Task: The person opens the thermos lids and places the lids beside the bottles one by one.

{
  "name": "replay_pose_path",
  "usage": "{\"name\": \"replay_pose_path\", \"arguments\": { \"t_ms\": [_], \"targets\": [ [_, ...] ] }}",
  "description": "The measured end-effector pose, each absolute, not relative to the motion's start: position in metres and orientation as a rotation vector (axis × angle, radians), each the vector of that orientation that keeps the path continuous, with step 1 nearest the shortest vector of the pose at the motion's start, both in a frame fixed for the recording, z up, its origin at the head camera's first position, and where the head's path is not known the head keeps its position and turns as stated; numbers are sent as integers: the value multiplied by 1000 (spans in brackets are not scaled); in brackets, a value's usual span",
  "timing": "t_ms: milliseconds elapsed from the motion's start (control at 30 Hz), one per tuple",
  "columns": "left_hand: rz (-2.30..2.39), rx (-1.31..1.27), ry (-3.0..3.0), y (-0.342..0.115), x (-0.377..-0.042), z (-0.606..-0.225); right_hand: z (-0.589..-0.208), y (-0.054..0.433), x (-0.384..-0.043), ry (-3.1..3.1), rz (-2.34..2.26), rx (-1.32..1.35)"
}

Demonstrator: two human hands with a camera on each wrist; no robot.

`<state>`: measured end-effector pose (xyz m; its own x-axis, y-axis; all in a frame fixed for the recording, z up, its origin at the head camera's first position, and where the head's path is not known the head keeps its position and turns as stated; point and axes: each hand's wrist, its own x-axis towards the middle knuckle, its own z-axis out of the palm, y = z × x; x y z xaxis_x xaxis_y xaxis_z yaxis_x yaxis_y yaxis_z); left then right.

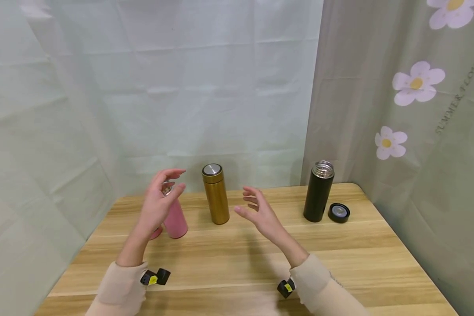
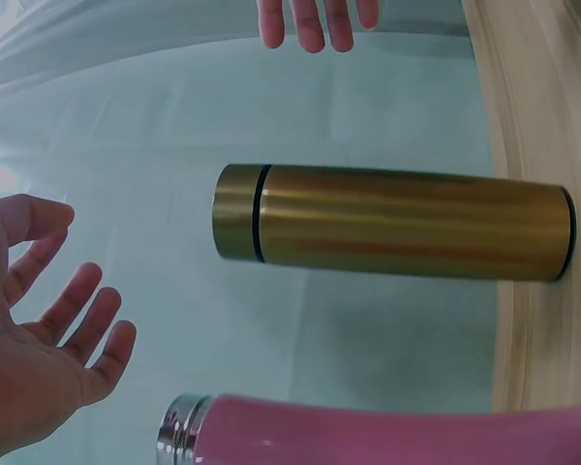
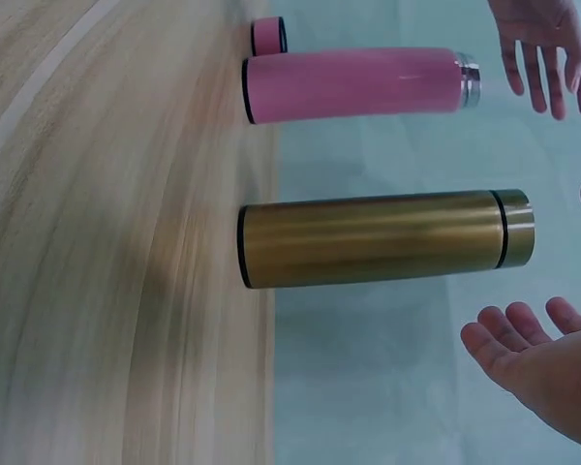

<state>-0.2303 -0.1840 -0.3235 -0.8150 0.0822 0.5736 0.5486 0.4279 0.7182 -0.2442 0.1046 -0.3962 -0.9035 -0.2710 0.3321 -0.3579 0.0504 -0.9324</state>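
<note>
A gold thermos bottle (image 1: 216,197) with its lid on stands upright near the back of the table, between the two hands. My left hand (image 1: 158,204) is raised in front of a pink thermos bottle (image 1: 176,221), fingers loosely bent and holding nothing. That pink bottle has no lid on, and its steel neck shows in the left wrist view. Beside its base lies a pink lid (image 3: 268,36), mostly hidden by my arm in the head view. My right hand (image 1: 262,216) hovers to the right of the gold bottle, fingers relaxed and apart from it.
On the right stands a black thermos bottle (image 1: 318,193) without its lid, steel mouth exposed. A black lid (image 1: 339,213) lies upside down next to it. Pale curtains (image 1: 221,87) hang close behind the wooden table (image 1: 229,267) and along its sides.
</note>
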Motion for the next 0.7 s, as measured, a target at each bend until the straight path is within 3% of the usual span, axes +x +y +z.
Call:
{"name": "replay_pose_path", "arguments": {
  "t_ms": [700],
  "targets": [
    [-1445,-590,-2194,-154,-240,-331,-401,119,-245,-2256,2014,584]
  ]
}}
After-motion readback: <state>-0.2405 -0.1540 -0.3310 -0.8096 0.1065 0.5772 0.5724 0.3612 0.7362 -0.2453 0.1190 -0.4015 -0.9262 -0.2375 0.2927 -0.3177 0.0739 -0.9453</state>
